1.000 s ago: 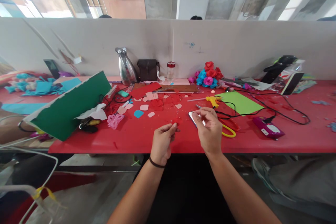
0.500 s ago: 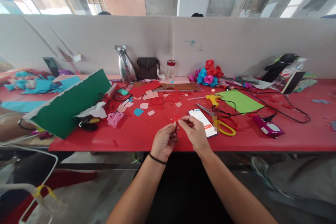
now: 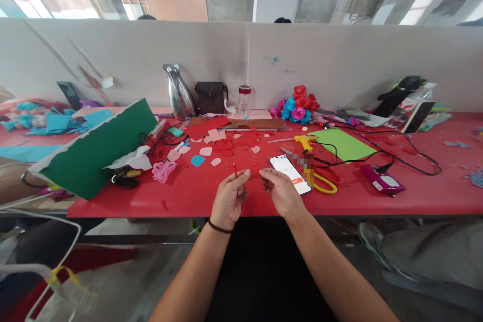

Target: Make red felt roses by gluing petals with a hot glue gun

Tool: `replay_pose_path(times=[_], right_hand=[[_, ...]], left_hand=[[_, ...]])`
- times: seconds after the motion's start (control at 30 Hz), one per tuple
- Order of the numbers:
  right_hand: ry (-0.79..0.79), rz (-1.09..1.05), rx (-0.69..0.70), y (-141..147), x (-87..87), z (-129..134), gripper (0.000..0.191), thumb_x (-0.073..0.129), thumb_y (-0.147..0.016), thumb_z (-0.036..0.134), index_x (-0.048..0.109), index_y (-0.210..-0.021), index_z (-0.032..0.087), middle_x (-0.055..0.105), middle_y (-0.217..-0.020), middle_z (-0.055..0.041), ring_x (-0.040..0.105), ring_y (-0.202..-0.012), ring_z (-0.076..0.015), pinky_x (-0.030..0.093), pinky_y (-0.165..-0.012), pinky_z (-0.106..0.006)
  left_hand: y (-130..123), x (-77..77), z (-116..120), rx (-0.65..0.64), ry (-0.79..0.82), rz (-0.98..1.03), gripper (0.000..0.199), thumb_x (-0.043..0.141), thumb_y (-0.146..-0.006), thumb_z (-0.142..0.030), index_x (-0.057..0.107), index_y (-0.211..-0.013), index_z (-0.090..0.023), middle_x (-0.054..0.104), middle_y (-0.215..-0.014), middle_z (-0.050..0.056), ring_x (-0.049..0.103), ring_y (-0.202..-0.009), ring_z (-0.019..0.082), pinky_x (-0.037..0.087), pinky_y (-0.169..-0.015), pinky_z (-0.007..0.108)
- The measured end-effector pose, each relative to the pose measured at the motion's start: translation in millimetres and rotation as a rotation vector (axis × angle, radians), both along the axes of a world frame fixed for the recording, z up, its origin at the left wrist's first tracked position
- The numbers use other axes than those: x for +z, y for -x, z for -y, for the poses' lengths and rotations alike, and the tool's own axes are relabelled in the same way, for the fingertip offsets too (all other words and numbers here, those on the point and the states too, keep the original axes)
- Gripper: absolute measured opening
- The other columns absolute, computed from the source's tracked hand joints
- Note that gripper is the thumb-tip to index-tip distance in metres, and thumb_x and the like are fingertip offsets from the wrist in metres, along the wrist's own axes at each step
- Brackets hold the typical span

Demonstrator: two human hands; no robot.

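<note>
My left hand [image 3: 231, 193] is closed in a pinch on a small rolled red piece [image 3: 235, 167], which sticks up above the thumb and finger; it looks like paper. Across a narrow gap, my right hand [image 3: 278, 188] has thumb and forefinger pressed together. Whatever lies between them blends into the red tabletop. Just behind the right hand lies a lit phone [image 3: 287, 168]. Yellow-handled scissors [image 3: 325, 185], partly blurred out, rest over the phone's edge. Beyond the hands are scattered red paper pieces [image 3: 226, 145], pink petal cut-outs [image 3: 206, 151] and a blue cut-out [image 3: 197, 161].
A yellow glue gun [image 3: 305, 142] and a green sheet [image 3: 345, 146] lie to the right, near a purple power socket [image 3: 383, 181] and black cables. Leftward leans a green board [image 3: 101, 151]. A steel jug [image 3: 177, 93], glass jar [image 3: 244, 103] and flower bunch [image 3: 301, 105] stand behind.
My hands have drawn apart, the left moving leftward. The red piece now shows upright in the left pinch. The view has shifted slightly.
</note>
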State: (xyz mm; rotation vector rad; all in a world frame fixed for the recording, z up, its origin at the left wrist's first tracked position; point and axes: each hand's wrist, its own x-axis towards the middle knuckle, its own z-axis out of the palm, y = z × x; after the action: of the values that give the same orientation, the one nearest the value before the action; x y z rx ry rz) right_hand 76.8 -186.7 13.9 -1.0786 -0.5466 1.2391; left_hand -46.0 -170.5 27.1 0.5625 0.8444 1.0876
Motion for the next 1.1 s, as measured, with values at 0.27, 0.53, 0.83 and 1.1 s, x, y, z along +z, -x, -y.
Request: replay_pose_path(times=[0.27, 0.53, 0.83, 1.1], right_hand=[[0.022, 0.074, 0.096, -1, 5.9, 2, 0.022, 0.073, -0.063, 0.042, 0.070, -0.073, 0.023, 0.063, -0.071, 0.0009, 0.053, -0.067, -0.0126, 0.037, -0.062, -0.026], [-0.100, 0.289, -0.048, -9, 10.1, -7, 0.022, 0.075, -0.062, 0.042, 0.069, -0.066, 0.021, 0.061, -0.061, 0.0019, 0.049, -0.059, -0.0116, 0.037, -0.061, -0.027], [-0.083, 0.316, 0.076, -13, 15.4, 3, 0.028, 0.071, -0.065, 0.049, 0.066, -0.064, 0.021, 0.059, -0.062, 0.0015, 0.050, -0.059, -0.0119, 0.037, -0.057, -0.026], [-0.144, 0.389, -0.006, -10, 6.7, 2, 0.022, 0.072, -0.065, 0.042, 0.064, -0.064, 0.021, 0.055, -0.057, 0.0030, 0.045, -0.055, -0.0114, 0.035, -0.057, -0.027]], left_hand=[[-4, -0.5, 5, -0.020, -0.061, -0.099, 0.027, 0.081, -0.048, -0.028, 0.064, -0.060, -0.011, 0.059, -0.056, 0.000, 0.028, -0.040, 0.001, 0.020, -0.042, 0.020], [-1, 4.3, 7, -0.079, -0.125, -0.166, 0.022, 0.078, -0.050, -0.025, 0.061, -0.054, -0.012, 0.056, -0.054, -0.001, 0.031, -0.043, 0.002, 0.020, -0.043, 0.021], [-1, 2.7, 5, -0.073, -0.128, -0.189, 0.024, 0.079, -0.050, -0.027, 0.061, -0.054, -0.012, 0.054, -0.053, -0.001, 0.034, -0.044, 0.003, 0.023, -0.044, 0.020], [1, 3.0, 5, -0.090, -0.122, -0.220, 0.028, 0.082, -0.047, -0.028, 0.059, -0.052, -0.013, 0.054, -0.052, -0.001, 0.035, -0.044, 0.003, 0.025, -0.043, 0.019]])
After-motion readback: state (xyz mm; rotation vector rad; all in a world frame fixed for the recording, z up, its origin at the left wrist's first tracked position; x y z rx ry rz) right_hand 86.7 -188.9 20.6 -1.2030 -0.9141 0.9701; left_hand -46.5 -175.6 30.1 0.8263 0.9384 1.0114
